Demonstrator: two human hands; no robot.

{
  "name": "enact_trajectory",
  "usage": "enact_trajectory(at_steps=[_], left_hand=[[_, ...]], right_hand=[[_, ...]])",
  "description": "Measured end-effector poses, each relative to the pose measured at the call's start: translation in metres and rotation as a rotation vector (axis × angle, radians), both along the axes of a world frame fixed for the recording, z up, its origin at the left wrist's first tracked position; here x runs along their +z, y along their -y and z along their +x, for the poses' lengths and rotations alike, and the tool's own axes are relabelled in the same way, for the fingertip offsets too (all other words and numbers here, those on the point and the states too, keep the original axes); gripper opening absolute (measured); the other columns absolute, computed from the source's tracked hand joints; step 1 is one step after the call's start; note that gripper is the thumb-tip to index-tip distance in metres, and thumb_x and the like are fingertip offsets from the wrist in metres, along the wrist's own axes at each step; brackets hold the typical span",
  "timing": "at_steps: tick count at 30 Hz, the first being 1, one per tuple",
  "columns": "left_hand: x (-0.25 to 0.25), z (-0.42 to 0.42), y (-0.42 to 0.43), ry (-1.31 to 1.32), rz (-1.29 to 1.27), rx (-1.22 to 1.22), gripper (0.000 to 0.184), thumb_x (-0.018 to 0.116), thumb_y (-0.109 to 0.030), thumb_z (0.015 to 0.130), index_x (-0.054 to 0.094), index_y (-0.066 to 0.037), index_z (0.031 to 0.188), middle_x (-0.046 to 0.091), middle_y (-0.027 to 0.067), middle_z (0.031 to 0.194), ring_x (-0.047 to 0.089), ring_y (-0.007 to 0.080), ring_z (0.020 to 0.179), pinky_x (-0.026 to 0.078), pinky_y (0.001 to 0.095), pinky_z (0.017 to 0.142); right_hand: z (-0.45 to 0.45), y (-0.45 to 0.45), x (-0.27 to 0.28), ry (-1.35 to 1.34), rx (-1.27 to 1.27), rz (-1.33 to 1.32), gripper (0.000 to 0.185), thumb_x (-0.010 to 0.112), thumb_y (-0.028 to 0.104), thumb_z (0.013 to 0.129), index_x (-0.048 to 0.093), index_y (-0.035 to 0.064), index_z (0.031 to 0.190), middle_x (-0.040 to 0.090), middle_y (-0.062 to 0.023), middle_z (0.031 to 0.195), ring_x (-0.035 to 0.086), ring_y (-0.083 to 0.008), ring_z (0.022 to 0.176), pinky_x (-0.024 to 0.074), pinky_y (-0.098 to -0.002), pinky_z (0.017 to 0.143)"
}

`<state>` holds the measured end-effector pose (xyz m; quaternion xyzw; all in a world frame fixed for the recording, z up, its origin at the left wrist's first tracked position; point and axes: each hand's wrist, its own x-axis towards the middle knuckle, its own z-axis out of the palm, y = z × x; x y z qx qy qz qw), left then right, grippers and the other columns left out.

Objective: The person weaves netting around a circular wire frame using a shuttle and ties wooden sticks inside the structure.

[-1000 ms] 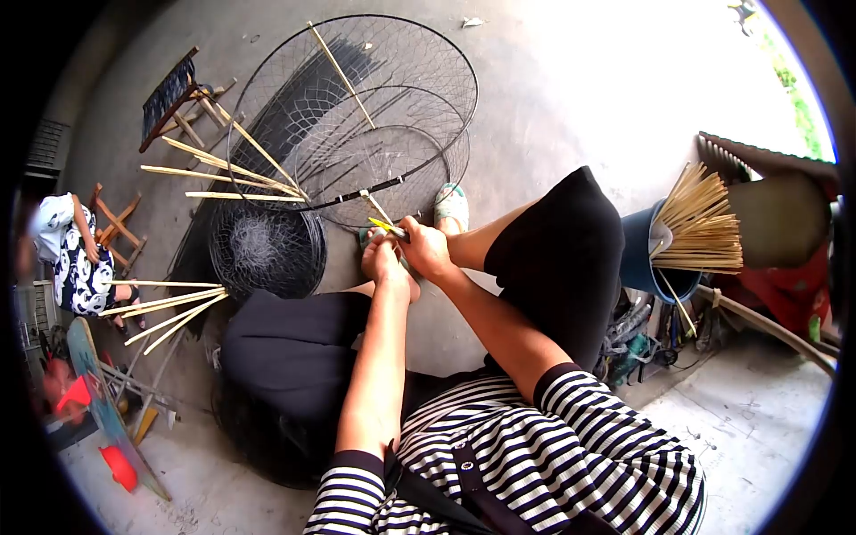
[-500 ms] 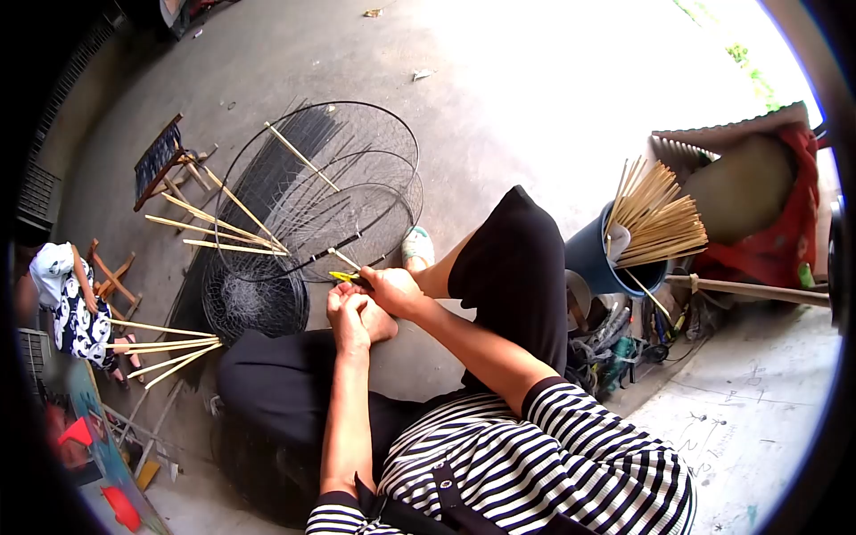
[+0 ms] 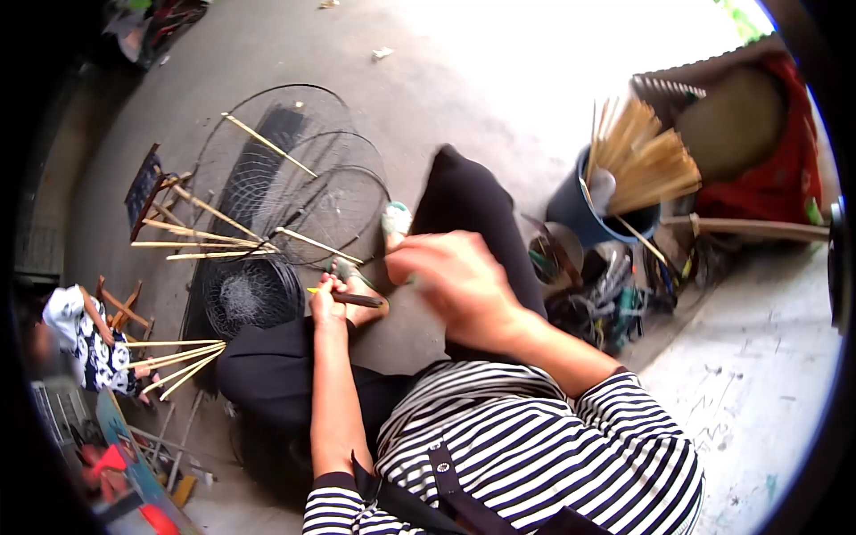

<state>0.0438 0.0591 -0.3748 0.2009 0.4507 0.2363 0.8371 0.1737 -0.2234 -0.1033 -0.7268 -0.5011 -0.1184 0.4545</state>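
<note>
My left hand [image 3: 328,301] is closed on a dark-handled tool with a yellow part [image 3: 357,299], close to my foot. Raised over my right knee, my right hand [image 3: 459,276] is blurred by motion, and its fingers cannot be made out. Beyond my left hand stands a round wire-mesh cage with dark hoops [image 3: 294,169]; one pale stick [image 3: 316,244] lies across its near side and another [image 3: 267,144] crosses its far part. A dark roll of mesh [image 3: 254,294] sits left of my left hand, with several pale sticks [image 3: 183,357] beside it.
A blue bucket [image 3: 571,207] full of thin wooden sticks [image 3: 646,160] stands at the right, tools and bags [image 3: 606,299] below it. A folding stool [image 3: 147,192] stands at the left, near another seated person [image 3: 89,334]. A red cloth [image 3: 767,192] lies at the right.
My right hand has come away from the tool and moved right, while my left hand now holds the tool. The head view has shifted, moving the cage leftward in the picture.
</note>
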Motion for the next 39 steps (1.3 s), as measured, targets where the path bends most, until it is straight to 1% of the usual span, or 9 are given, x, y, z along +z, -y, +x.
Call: enact_trajectory(at_steps=[2,8,15,21,25,29,32,34,39], left_hand=[[-0.005,0.0,-0.006,0.002,0.016,-0.028,0.013,0.05,0.004,0.087,0.052,-0.002,0.098,0.056,0.0113,0.082,0.05,0.0161,0.06,0.042,0.0282,0.05],[0.021,0.018,0.015,-0.184,0.135,-0.204,0.021,0.053,0.001,0.087,0.051,0.004,0.108,0.057,0.0161,0.093,0.05,0.0146,0.062,0.041,0.0254,0.053],[0.066,0.006,0.042,-0.251,0.196,-0.482,0.018,0.061,-0.006,0.084,0.06,0.002,0.1,0.06,0.0075,0.077,0.051,0.0113,0.054,0.037,0.0237,0.044],[0.104,-0.024,0.078,-0.397,0.387,-0.5,0.019,0.056,-0.016,0.087,0.061,0.0,0.095,0.06,0.0071,0.07,0.053,0.0108,0.046,0.036,0.0231,0.038],[0.111,-0.035,0.094,-0.397,0.466,-0.417,0.018,0.053,-0.016,0.086,0.06,-0.001,0.092,0.06,0.0075,0.066,0.052,0.0101,0.042,0.035,0.021,0.036],[0.115,-0.042,0.097,-0.418,0.59,-0.407,0.018,0.052,-0.015,0.086,0.06,-0.001,0.092,0.061,0.0076,0.067,0.052,0.0096,0.042,0.035,0.0207,0.036],[0.092,-0.047,0.1,-0.491,0.841,-0.428,0.014,0.054,-0.013,0.086,0.062,-0.002,0.083,0.059,0.0034,0.061,0.048,0.0076,0.042,0.034,0.0207,0.039],[0.091,-0.044,0.101,-0.466,0.787,-0.405,0.012,0.056,-0.01,0.084,0.061,-0.002,0.076,0.05,0.0002,0.053,0.043,0.0062,0.04,0.032,0.0216,0.038],[0.047,-0.073,0.052,-0.529,0.357,-0.041,0.011,0.052,-0.006,0.079,0.055,-0.003,0.069,0.049,0.0026,0.052,0.042,0.0101,0.035,0.028,0.0226,0.03]], right_hand=[[0.029,0.059,-0.012,0.008,-0.244,0.16,0.028,0.059,-0.005,0.073,0.059,0.0029,0.101,0.06,-0.0122,0.099,0.059,-0.0284,0.084,0.0466,-0.0347,0.074],[0.069,0.207,-0.233,-0.442,-0.788,-0.991,0.053,0.066,0.022,0.077,0.045,-0.0022,0.119,0.053,-0.0224,0.112,0.054,-0.0377,0.101,0.0427,-0.045,0.087],[0.095,0.234,-0.316,-0.443,-0.728,-0.761,0.055,0.06,0.024,0.081,0.039,0.0094,0.128,0.059,-0.0236,0.102,0.058,-0.041,0.092,0.0453,-0.0493,0.08],[0.057,0.139,-0.086,-0.786,-0.465,0.038,0.039,0.051,0.0,0.089,0.045,0.0035,0.128,0.06,-0.0114,0.114,0.057,-0.0151,0.103,0.0445,-0.0267,0.087],[0.014,0.07,0.004,-0.368,-0.086,-0.394,0.043,0.058,-0.001,0.077,0.049,0.0042,0.119,0.061,-0.02,0.095,0.063,-0.0337,0.085,0.0516,-0.0379,0.071],[-0.012,-0.025,-0.065,-0.193,0.16,-1.11,0.017,0.05,0.007,0.081,0.055,-0.0028,0.094,0.064,-0.0164,0.074,0.065,-0.032,0.069,0.0501,-0.0403,0.06],[-0.025,-0.092,-0.136,-0.235,0.215,-0.925,0.019,0.052,0.016,0.08,0.059,0.0002,0.087,0.065,-0.0194,0.075,0.066,-0.0323,0.073,0.0518,-0.041,0.062],[-0.003,-0.129,-0.158,-0.717,0.543,-0.951,0.032,0.051,0.027,0.086,0.058,-0.0038,0.082,0.063,-0.0175,0.066,0.065,-0.0284,0.061,0.0498,-0.0385,0.05],[0.017,-0.016,-0.046,-1.366,0.6,-0.588,0.028,0.053,0.024,0.091,0.054,-0.0006,0.105,0.052,-0.0018,0.065,0.048,-0.0073,0.046,0.0383,-0.0209,0.04]])
